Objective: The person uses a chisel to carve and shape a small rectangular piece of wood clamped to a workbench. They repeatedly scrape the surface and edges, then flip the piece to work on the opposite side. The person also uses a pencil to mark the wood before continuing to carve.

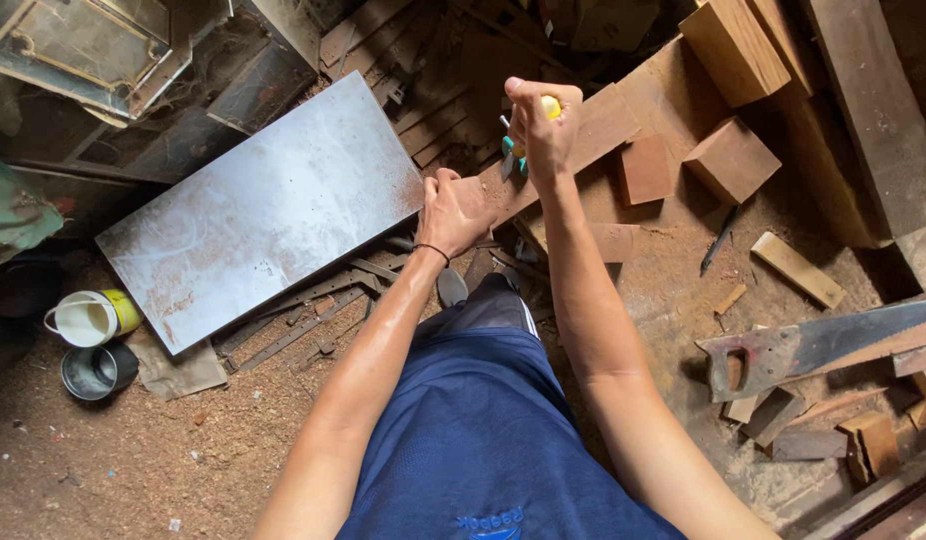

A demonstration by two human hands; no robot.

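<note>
My right hand (pixel 543 125) is closed around a tool with a yellow and teal handle (pixel 549 108), held upright over a long reddish wooden plank (pixel 595 135). The tool's lower end is hidden behind my fingers. My left hand (pixel 453 210) presses flat on the near end of the same plank, a dark band on its wrist. My knee in dark shorts and a foot sit just below the plank.
A grey metal sheet (pixel 263 210) lies at left. A white cup (pixel 91 318) and a dark tin (pixel 95 370) stand on the sawdust floor. Wooden blocks (pixel 731 160) lie at upper right, a hand saw (pixel 813 345) at right, metal strips (pixel 303 320) under the sheet.
</note>
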